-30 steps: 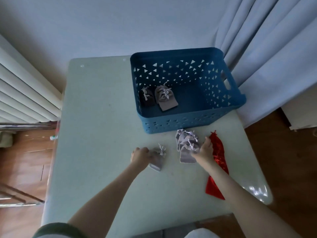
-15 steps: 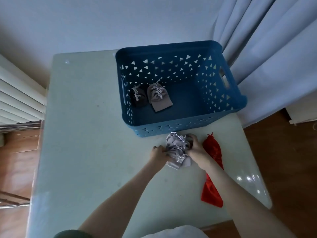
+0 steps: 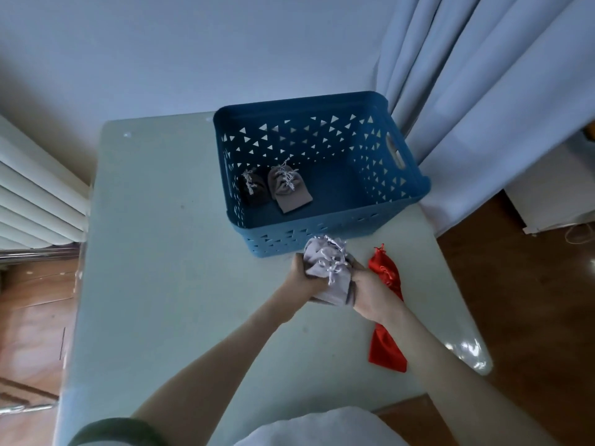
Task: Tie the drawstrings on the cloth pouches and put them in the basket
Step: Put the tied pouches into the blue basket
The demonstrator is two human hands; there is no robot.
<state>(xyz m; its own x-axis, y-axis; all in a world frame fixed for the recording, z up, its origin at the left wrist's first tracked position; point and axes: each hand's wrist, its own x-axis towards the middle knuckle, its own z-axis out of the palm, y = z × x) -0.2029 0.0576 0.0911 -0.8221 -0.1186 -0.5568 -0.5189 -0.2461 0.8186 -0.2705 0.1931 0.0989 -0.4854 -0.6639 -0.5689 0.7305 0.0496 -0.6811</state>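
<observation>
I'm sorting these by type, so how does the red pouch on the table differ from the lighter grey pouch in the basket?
The red pouch is bright, glossy red; the grey pouch is dull grey. The red one is long and narrow, the grey one short and squat. The red one lies on the table, partly under the right forearm; the grey one sits in the blue basket. Both are cloth, gathered at the neck.

One blue basket (image 3: pixel 322 233) holds two tied pouches (image 3: pixel 288 188); one red pouch (image 3: pixel 386 317) lies outside, a grey bundle (image 3: pixel 328 272) uncountable.

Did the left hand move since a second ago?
Yes. The left hand slid right along the table, toward the red pouch, and now helps hold the grey pouches near the basket.
</observation>
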